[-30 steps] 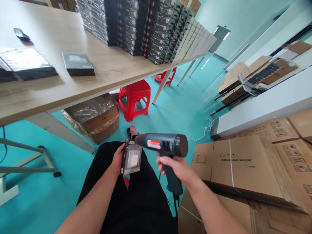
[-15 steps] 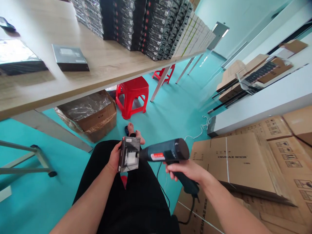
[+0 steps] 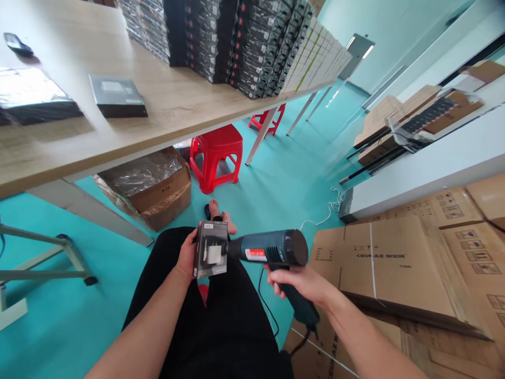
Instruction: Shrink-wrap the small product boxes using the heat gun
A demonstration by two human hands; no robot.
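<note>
Above my lap, my left hand [image 3: 187,256] grips the left side of a small dark product box [image 3: 210,268] with a pale adapter pictured on its front. My right hand [image 3: 294,279] is wrapped round the handle of a dark heat gun [image 3: 276,247] with a red and white label. The gun's nozzle points left, right up against the box's right side in this view; I cannot tell whether they touch. A black cord runs down from the gun's handle.
On the wooden table [image 3: 169,113] stand tall stacks of film-wrapped boxes [image 3: 256,47] and a single dark box [image 3: 118,97]. Beneath it are a red stool [image 3: 216,152] and an open carton [image 3: 158,189] of clear film. Large cartons [image 3: 394,268] fill the right side.
The heat gun's nozzle has shifted slightly relative to the box, and the gun sits a little more level. The view has moved slightly. Both hands keep their hold.
</note>
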